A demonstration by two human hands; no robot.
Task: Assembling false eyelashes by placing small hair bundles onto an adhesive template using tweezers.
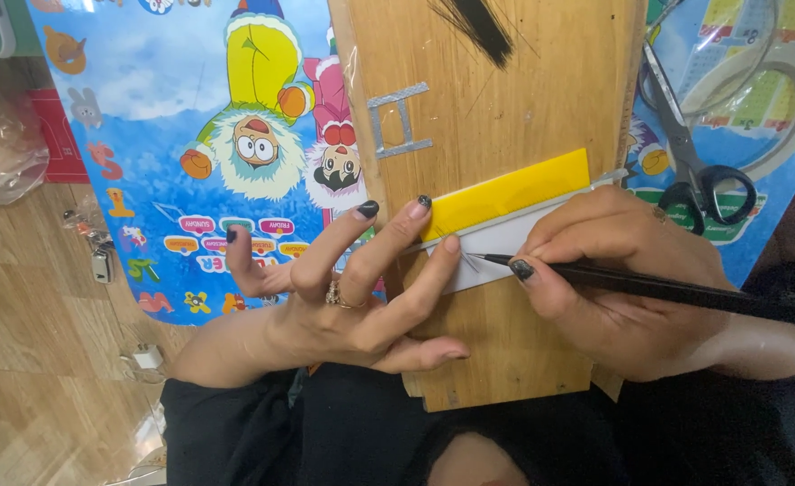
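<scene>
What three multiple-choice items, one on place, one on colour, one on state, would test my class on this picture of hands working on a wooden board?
1. Where do the scissors lie?
A. on the board
B. right of the board, on the poster
C. in the left hand

2. What colour is the strip above the white card?
A. yellow
B. green
C. red

3. What is the right hand doing?
A. resting open and empty
B. gripping a thin black tool
C. holding the scissors

Answers: 1 B, they rest on the poster beside the board. 2 A, the strip is bright yellow. 3 B, its fingers pinch the tool, tip on the card, while the left hand presses the strip's edge.
</scene>
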